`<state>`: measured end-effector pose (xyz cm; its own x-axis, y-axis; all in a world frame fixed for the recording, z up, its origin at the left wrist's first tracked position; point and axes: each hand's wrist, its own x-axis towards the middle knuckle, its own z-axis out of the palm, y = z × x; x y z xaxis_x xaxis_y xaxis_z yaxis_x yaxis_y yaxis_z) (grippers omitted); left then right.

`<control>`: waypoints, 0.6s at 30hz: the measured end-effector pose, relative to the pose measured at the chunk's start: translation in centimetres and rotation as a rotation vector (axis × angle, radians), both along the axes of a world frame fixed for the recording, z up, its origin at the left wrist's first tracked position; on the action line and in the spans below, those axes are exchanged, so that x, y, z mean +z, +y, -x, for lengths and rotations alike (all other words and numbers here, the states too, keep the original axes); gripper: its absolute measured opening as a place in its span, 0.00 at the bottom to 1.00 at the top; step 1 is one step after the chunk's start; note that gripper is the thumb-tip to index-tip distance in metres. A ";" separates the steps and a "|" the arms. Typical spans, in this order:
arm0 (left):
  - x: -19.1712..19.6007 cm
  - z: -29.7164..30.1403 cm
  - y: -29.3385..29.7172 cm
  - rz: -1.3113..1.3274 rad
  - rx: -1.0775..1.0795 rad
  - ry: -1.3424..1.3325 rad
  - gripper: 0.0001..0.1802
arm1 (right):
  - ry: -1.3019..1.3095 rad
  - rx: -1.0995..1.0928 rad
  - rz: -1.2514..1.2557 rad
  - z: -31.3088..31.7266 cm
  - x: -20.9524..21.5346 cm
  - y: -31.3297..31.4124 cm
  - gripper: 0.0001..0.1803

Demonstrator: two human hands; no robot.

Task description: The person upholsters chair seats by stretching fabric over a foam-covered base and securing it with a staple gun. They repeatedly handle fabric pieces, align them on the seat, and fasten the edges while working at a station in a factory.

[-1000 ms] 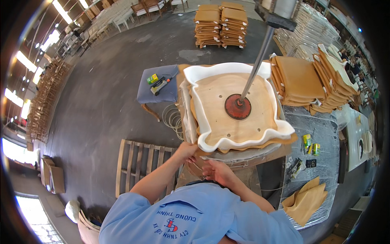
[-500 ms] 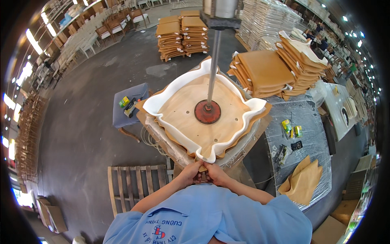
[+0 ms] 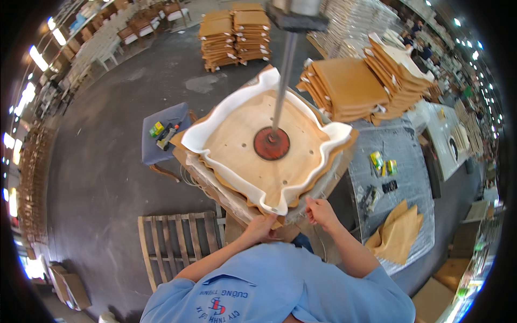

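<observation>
A square wooden seat board (image 3: 231, 121) lies in front of me, pinned in the middle by a round red press foot (image 3: 271, 144) on a metal rod (image 3: 284, 81). White foam padding (image 3: 195, 134) curls up around the board, with a tan leather-like cover (image 3: 219, 174) outside it. At the near corner my left hand (image 3: 260, 228) is closed on the cover's edge. My right hand (image 3: 322, 211) is off the corner, curled closed just right of it; whatever its fingers may hold is hidden.
A blue stool (image 3: 153, 129) at left carries a tool and a small box. Right stands a plastic-covered table (image 3: 409, 172) with small boxes, a tool and a folded tan sheet (image 3: 396, 231). Tan seat stacks (image 3: 350, 86) lie behind it. A slatted wooden pallet (image 3: 177, 242) is at lower left.
My right hand has left the near corner, where both hands were together, and moved up and to the right. My left hand stays at the corner. The view has shifted slightly.
</observation>
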<state>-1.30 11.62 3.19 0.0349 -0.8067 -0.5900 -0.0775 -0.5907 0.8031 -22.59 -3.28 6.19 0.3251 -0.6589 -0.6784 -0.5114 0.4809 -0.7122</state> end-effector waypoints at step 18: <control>9.8 -5.7 1.7 0.311 0.063 -0.146 0.10 | 0.160 -0.113 0.948 3.5 2.6 -11.7 0.13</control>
<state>4.39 13.31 12.97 0.1564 -0.9408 -0.3008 -0.1762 -0.3263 0.9287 -26.09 -14.97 8.82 0.1762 -0.9770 0.1202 -0.6217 -0.2052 -0.7559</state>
